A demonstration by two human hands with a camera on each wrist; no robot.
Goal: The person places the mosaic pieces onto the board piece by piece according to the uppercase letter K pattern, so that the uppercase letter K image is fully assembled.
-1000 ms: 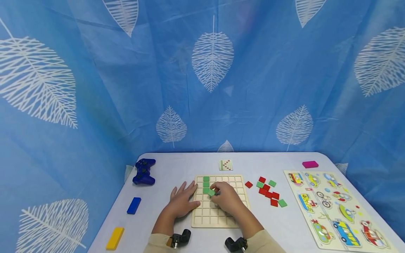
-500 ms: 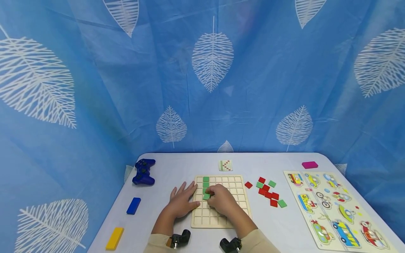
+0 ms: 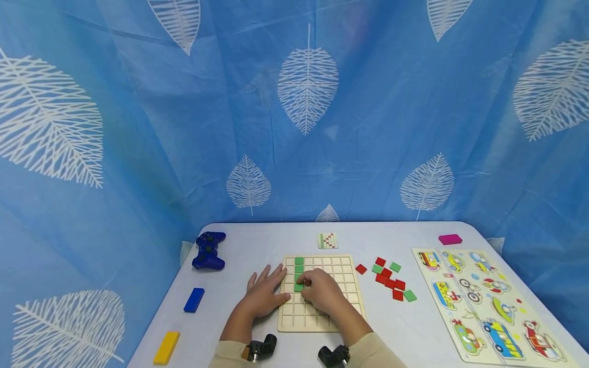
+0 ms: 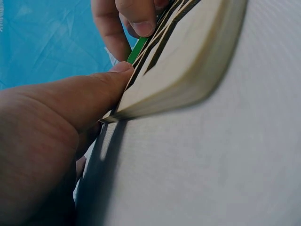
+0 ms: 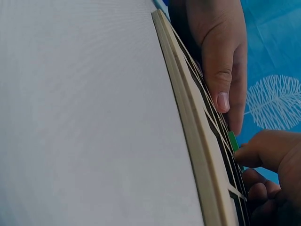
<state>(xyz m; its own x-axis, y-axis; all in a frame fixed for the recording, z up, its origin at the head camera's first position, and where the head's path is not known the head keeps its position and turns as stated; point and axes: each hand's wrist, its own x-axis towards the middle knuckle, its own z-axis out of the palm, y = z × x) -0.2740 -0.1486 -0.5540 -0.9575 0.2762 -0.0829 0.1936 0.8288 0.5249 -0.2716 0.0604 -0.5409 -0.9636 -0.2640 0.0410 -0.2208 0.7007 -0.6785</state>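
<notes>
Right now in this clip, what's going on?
A person's right hand has its fingers on a green tile, at the near end of a column of green tiles on the gridded wooden board. The left hand rests spread at the board's left edge. Loose red and green tiles lie to the right.

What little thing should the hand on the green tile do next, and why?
Probably the right hand should gently press the green tile flat into the wooden board. Its fingers touch the tile, which lines up in one column with other green tiles, and the left hand rests at the board's edge, which may help steady it.
</notes>
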